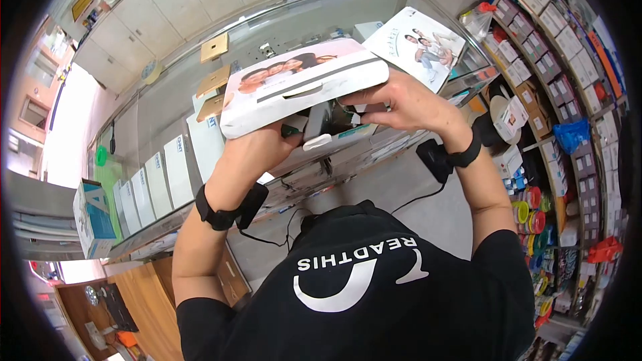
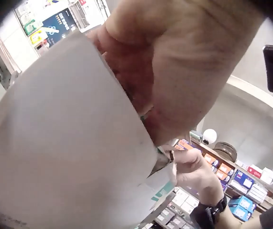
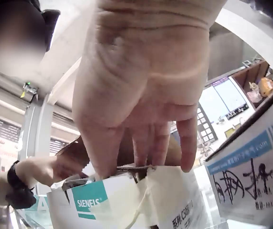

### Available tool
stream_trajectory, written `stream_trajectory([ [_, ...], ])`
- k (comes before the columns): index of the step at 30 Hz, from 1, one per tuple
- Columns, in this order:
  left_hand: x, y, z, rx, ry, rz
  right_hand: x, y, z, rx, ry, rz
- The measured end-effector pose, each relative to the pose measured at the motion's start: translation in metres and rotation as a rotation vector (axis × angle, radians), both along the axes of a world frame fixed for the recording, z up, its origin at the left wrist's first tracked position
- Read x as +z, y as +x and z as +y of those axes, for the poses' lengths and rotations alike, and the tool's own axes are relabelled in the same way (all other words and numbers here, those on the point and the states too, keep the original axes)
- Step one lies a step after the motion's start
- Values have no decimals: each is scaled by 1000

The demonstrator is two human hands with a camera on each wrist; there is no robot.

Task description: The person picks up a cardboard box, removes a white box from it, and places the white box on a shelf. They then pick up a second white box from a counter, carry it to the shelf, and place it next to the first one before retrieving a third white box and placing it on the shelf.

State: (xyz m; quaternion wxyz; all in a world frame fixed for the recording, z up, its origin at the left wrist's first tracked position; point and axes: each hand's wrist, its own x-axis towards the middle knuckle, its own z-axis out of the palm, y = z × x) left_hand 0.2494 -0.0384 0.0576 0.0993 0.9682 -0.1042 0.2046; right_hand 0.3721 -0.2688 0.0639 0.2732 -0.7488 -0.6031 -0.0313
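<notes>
A white carton with a printed family photo and a handle slot is held tilted above the glass counter, its near side open. At its near left edge my left hand grips the carton, the fingertips hidden behind the white panel. My right hand reaches into the opening from the right, thumb and forefinger apart. In the right wrist view the fingers of my right hand point down behind the carton wall with a green label; their tips are hidden. Dark and white items show in the opening.
Under the glass counter lie white boxes in a row. Another photo-printed box lies at the right end. Packed shelves stand on the right. A box with handwriting is close beside the carton in the right wrist view.
</notes>
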Motion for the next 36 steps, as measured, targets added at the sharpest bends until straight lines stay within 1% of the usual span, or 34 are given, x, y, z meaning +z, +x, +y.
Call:
stream_trajectory([
  [2,4,3,1,-16,38,7,15,2,7,39,-98,-85],
  [3,-2,5,2,-2,-17,38,19,3,12,90,-123,-152],
  [4,-2,5,1,11,-16,43,21,5,17,140,-144,-221],
  [5,0,4,0,-9,-15,40,24,7,22,150,-139,-217],
  [6,1,4,0,-32,-14,36,27,8,27,195,-164,-295],
  [7,1,5,1,-35,-72,115,27,10,31,238,-191,-374],
  [8,1,7,2,-30,-75,119,27,13,35,243,-192,-370],
  [10,2,11,3,-26,-137,227,26,21,42,300,-204,-302],
  [11,4,12,3,-14,-74,242,26,23,44,259,-190,-324],
  [12,2,12,3,-11,-77,238,21,24,46,262,-193,-328],
  [14,-7,15,4,52,-60,150,13,23,51,231,-13,-372],
  [15,-16,17,3,66,-33,69,18,16,51,218,-94,-419],
  [16,-18,17,4,70,-32,70,17,15,52,221,-92,-419],
  [18,-11,17,1,7,70,-106,14,15,53,278,10,-525],
  [19,-7,16,6,-46,-5,40,11,17,53,281,-16,-506],
  [20,-3,16,8,-44,-9,34,10,17,55,284,-20,-511],
  [22,2,17,12,-20,13,307,6,13,61,145,-199,-423],
  [23,-1,16,11,-90,20,69,3,12,62,149,-215,-383],
  [24,-6,19,8,-82,15,70,2,10,64,158,-219,-382],
  [26,-13,28,5,20,212,-240,0,6,70,30,-91,-524],
  [27,-14,27,7,7,146,-124,0,4,74,17,-147,-446],
  [28,-11,25,7,27,93,89,-4,3,75,-33,-272,-300],
  [30,-5,23,15,-95,-2,170,0,10,71,56,-192,-344],
  [32,8,15,19,-111,-216,255,15,17,60,131,-302,135],
  [33,19,13,17,8,-270,397,28,18,53,32,-369,402],
  [34,18,11,17,-14,-238,296,46,16,45,-52,-420,465],
  [36,5,12,17,-155,30,94,36,35,29,145,-143,497],
])
